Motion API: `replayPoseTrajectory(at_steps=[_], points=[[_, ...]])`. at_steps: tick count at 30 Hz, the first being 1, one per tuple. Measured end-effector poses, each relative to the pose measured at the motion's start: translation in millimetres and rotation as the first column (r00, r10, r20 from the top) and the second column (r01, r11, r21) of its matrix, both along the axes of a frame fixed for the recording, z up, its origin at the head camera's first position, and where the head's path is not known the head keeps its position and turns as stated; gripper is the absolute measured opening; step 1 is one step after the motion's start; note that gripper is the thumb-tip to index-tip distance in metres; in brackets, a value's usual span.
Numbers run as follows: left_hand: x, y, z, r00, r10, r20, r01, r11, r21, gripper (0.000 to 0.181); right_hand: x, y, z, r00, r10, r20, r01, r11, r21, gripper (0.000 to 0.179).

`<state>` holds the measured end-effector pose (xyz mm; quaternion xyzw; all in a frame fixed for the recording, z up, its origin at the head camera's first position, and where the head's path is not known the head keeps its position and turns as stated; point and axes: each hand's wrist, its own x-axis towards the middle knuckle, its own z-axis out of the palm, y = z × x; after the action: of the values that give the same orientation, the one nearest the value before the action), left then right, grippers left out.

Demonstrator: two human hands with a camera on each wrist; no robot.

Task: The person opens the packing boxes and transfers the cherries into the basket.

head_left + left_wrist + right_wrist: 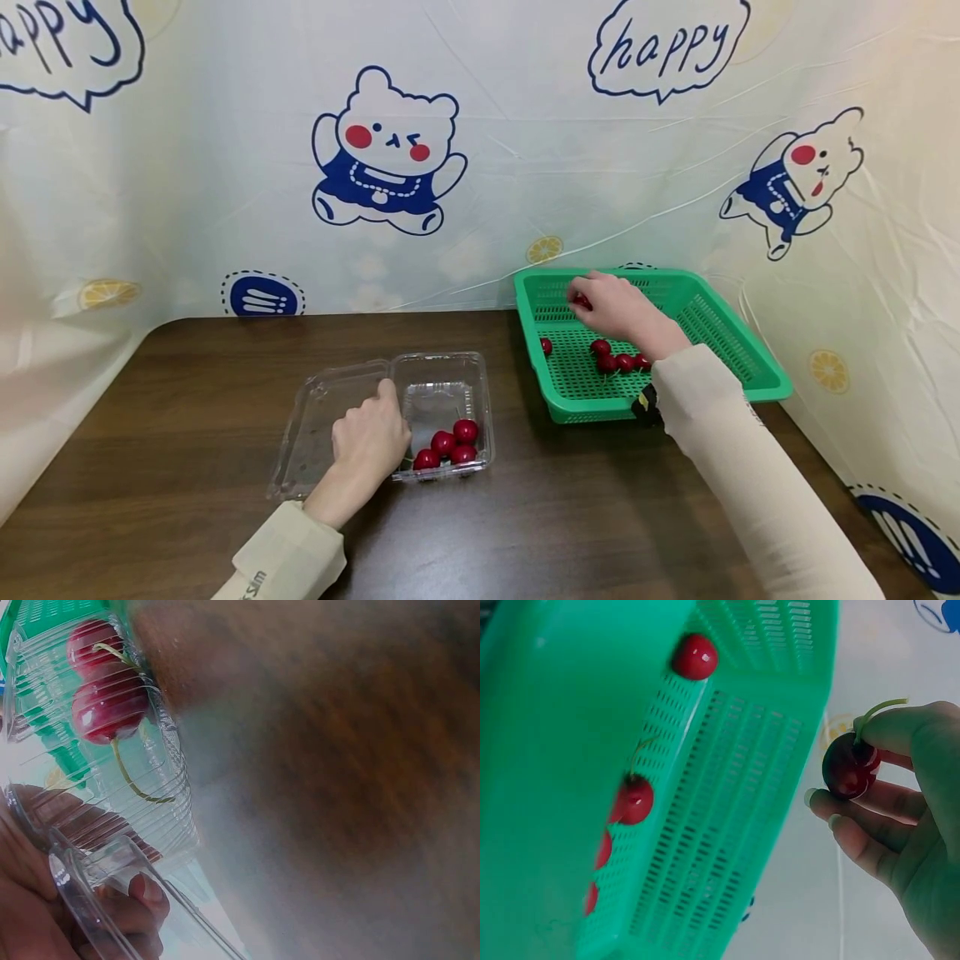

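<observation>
Head view: the right hand (618, 308) is raised over the far left part of the basket, grasping one cherry (581, 301); the right wrist view shows this fruit pinched between thumb and fingers, its single stem curving out past the thumb. The left hand (371, 433) is at the near left side of the tub (435, 404), its fingers bent around the plastic edge and one finger reaching along the hinge side. In the tub, four red cherries (443, 443) are bunched in the near right part; the left wrist view shows two through the clear wall, with stems. The one lid (307, 442) lies folded back to the left, partly under the left hand. To the right of the tub and apart from it is one green basket (592, 410), with five cherries (625, 363) visible on its floor: one by the left wall, four grouped near the middle; the right arm may hide others. Tub and basket both sit on the brown worktop (540, 517). Behind hangs a pale sheet (525, 167) printed with two bears (405, 193) and two "happy" bubbles, one cut off.
</observation>
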<state>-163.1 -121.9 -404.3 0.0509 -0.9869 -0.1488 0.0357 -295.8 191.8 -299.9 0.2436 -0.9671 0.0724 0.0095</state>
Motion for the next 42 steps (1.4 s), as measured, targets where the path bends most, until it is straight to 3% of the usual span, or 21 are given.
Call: replayPoseTrajectory(at_steps=[22,42], points=[[0.7,-0.4,-0.5,1.0,0.002,0.001,-0.002,1.0,0.001,0.019,-0.3,42,-18.3,0.999,-0.036,0.025,0.033,0.995,0.09,0.015],[1.0,0.4,-0.5,1.0,0.002,-0.015,-0.002,1.0,-0.002,0.017,0.4,59,-38.5,0.985,-0.095,0.141,0.075,0.988,0.138,0.017]])
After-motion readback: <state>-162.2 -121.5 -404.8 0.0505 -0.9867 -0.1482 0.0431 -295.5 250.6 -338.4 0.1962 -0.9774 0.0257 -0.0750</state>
